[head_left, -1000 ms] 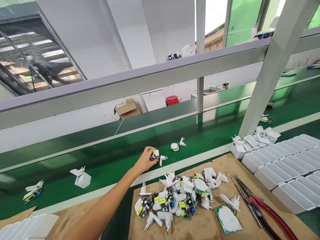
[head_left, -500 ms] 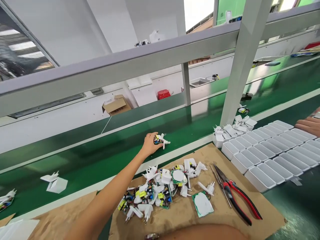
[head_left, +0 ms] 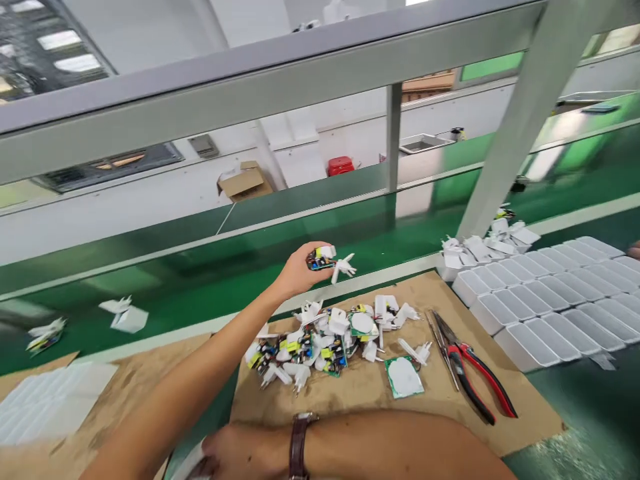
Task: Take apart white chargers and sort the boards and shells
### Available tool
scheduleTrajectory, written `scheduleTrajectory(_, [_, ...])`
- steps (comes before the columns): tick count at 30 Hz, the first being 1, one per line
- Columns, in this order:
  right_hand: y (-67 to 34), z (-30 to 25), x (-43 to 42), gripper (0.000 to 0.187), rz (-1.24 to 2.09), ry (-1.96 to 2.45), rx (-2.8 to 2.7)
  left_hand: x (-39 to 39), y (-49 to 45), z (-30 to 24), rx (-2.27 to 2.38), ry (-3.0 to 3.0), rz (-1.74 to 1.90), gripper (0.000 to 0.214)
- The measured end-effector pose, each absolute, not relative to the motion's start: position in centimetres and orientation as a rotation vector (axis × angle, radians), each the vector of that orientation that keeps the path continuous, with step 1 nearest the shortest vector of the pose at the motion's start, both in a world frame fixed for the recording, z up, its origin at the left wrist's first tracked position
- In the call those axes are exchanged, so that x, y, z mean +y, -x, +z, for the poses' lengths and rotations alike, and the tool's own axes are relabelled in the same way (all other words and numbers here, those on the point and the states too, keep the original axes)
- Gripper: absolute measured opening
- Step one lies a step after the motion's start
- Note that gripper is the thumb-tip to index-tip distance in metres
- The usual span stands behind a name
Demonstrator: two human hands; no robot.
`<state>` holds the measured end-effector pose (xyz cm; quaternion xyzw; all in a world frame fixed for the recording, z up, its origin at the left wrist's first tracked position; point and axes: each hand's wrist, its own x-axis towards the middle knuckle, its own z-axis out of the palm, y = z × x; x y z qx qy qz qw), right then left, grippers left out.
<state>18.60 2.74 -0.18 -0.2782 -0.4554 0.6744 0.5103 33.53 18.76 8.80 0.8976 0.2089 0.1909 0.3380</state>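
Note:
My left hand (head_left: 303, 272) is closed around a charger circuit board (head_left: 320, 259) with yellow and black parts, raised over the green belt's near edge. A white plug piece (head_left: 343, 268) dangles beside the board. My right hand (head_left: 245, 447) crosses low to the left, partly cut off by the bottom edge; a brown-strapped watch (head_left: 297, 443) is on that wrist. Its fingers curl by a white piece (head_left: 189, 461) whose kind I cannot make out. Between the arms lies a pile of circuit boards and white plugs (head_left: 320, 340) on cardboard (head_left: 350, 405).
Red-black pliers (head_left: 475, 373) lie right of a loose board with a white pad (head_left: 404, 377). Rows of white open cases (head_left: 545, 307) stand at right, more white cases (head_left: 55, 400) at left. A grey post (head_left: 525, 113) and rail (head_left: 280, 80) cross above the belt (head_left: 190, 273).
My left hand has lifted the circuit board and its plug from the belt toward me. My right forearm has reached leftward, bringing the hand and watch into view. The camera view has shifted.

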Motion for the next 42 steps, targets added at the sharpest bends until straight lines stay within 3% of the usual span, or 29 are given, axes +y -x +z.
scheduleTrajectory(3, [-18.4, -0.6, 3.3, 0.029, 1.600, 0.876, -1.649, 15.0, -29.0, 12.1, 0.454, -2.391, 0.522, 0.056])
scheduleTrajectory(8, [-18.9, 0.5, 1.9, 0.026, 1.078, 0.936, -2.074, 10.0, -19.9, 14.8, 0.459, -2.599, 0.566, 0.048])
scheduleTrajectory(13, [-19.0, 0.7, 0.7, 0.028, 1.018, 0.928, -2.113, 9.1, -14.7, 11.6, 0.752, -2.468, 0.626, 0.046])
scheduleTrajectory(20, [-18.7, 0.3, 0.4, 0.027, 0.942, 0.906, -2.111, 11.9, -14.3, 6.3, 0.998, -2.127, 0.716, 0.054])
scheduleTrajectory(28, [-18.6, 0.4, 0.6, 0.019, 0.950, 0.947, -2.105, 11.2, -14.9, 7.7, 1.037, -1.887, 0.752, 0.056])
scheduleTrajectory(38, [-19.1, 1.3, 1.3, 0.028, 1.033, 0.920, -2.147, 11.2, -16.3, 8.6, 1.046, -1.862, 0.870, 0.045])
scheduleTrajectory(42, [-18.8, 0.7, 0.9, 0.029, 0.943, 0.922, -2.179, 10.1, -12.8, 9.3, 1.084, -1.824, 0.946, 0.052])
